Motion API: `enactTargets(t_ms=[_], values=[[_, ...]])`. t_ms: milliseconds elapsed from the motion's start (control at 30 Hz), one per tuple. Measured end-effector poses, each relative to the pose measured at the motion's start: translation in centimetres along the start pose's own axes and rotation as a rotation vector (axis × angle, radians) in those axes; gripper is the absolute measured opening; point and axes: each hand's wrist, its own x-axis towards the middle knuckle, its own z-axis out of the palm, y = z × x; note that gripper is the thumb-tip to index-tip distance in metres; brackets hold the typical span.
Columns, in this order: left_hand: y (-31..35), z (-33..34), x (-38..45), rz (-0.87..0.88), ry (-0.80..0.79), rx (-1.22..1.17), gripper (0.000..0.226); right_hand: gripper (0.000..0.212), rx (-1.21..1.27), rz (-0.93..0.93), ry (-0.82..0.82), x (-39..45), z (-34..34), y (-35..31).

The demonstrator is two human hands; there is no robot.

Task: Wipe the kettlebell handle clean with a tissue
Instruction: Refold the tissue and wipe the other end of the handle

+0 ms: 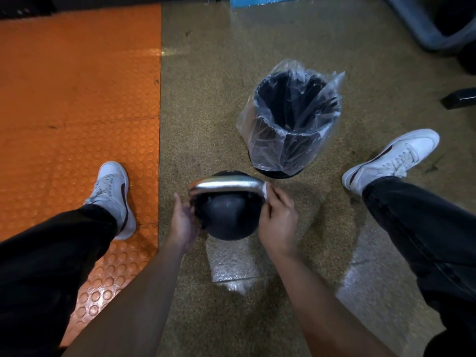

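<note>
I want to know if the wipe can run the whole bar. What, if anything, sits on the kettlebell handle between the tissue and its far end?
The tissue, pinched in the right hand, is at the right end of the handle. The top of the bar is bare across its span. Only the left hand is in the way, gripping the left leg of the handle.

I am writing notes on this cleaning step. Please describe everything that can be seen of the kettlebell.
The kettlebell stands on the speckled floor, between the person's feet and just in front of a bin lined with clear plastic. Its body is a round, matte black ball. Its handle is a shiny, metal-looking arch across the top. The left hand holds the handle's left side. The right hand presses a white tissue against the handle's right end.
</note>
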Motion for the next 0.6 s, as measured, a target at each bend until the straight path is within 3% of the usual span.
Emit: enactTargets(t_ms=[133,300,467,600], values=[[0.1,0.1,-0.2,-0.006,0.022,0.005,0.077,0.033,0.000,0.123,-0.039,1.8,0.1,0.5],[-0.2,-0.1,0.1,-0.005,0.025,0.021,0.077,0.045,-0.022,-0.161,0.018,0.5,-0.3,-1.4],[-0.1,-0.6,0.1,-0.023,0.010,0.034,0.084,0.040,-0.016,0.092,-0.023,0.8,0.4,0.8],[-0.1,-0.3,0.0,-0.032,0.013,0.020,0.081,0.046,-0.030,-0.135,0.009,1.1,0.0,-1.0]])
